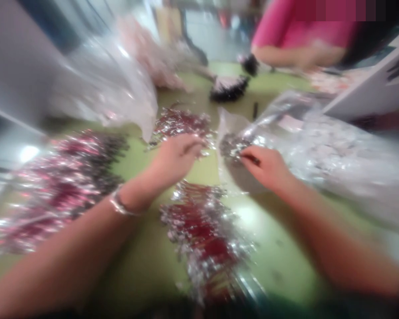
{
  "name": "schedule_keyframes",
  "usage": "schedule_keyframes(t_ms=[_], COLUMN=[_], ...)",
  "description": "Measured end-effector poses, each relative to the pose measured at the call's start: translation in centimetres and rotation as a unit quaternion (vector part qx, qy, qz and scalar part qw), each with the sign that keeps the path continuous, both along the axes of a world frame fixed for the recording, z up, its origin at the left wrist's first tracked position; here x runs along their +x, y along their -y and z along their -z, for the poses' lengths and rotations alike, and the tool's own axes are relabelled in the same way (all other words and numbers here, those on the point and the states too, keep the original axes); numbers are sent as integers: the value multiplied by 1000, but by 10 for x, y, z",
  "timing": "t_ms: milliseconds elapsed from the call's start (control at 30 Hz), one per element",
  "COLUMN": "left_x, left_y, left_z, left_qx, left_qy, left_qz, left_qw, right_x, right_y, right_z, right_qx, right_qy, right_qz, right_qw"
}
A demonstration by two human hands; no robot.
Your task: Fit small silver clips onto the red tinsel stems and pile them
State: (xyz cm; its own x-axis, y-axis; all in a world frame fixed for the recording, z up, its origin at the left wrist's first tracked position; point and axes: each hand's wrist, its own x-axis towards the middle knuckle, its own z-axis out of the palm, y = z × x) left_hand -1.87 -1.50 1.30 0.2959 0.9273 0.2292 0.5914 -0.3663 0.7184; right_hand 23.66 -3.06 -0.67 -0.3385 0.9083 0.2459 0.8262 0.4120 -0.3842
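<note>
My left hand (177, 156) reaches over the near edge of a small heap of dark red strips with shiny silver ends (182, 122). Its fingers are curled together; blur hides what they hold, if anything. To the right, my right hand (267, 166) pinches with thumb and fingers at a pile of small silver pieces (231, 146) lying on a clear plastic bag (223, 170). What sits in that pinch is too blurred to name. Between my forearms lies a longer row of similar red strips with silver ends (202, 230).
Pink and silver wrapped pieces (63, 190) are heaped on the green table (279, 257) at left. Clear plastic bags stand at back left (119, 84) and right (339, 150). A black-edged bundle (229, 88) lies farther back. Across the table sits a person in a pink top (282, 31).
</note>
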Motion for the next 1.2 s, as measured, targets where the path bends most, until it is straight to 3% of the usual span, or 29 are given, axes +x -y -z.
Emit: schedule_keyframes(t_ms=[67, 167, 400, 633, 767, 833, 933, 1033, 1100, 1200], left_x=[9, 19, 21, 20, 20, 20, 22, 24, 24, 19], left_y=[6, 15, 19, 19, 20, 22, 28, 32, 30, 16], left_z=[7, 19, 25, 25, 29, 29, 28, 24, 19, 13], left_qx=[-78, -119, -106, -93, -48, 6, 86, 110, 107, 113], left_qy=[-9, 1, 3, -20, -45, -105, -241, -315, -311, -230], left_qz=[52, 86, 115, 119, 119, 132, 175, 214, 213, 203], left_qw=[996, 989, 988, 988, 991, 986, 951, 918, 920, 945], right_x=[-10, -24, -33, -33, -30, -28, -27, -29, -32, -34], right_y=[8, 19, 25, 26, 23, 22, 24, 27, 28, 26], right_z=[-6, -9, -1, -1, -2, -4, -7, -10, -11, -13], right_qx=[-20, -32, -2, -10, -13, -36, -109, -171, -187, -162], right_qy=[-38, -88, -114, -115, -82, -63, -49, -51, -63, -77], right_qz=[2, 9, -33, -25, -81, -99, -98, -64, -32, -15], right_qw=[999, 996, 993, 993, 993, 992, 988, 982, 980, 984])
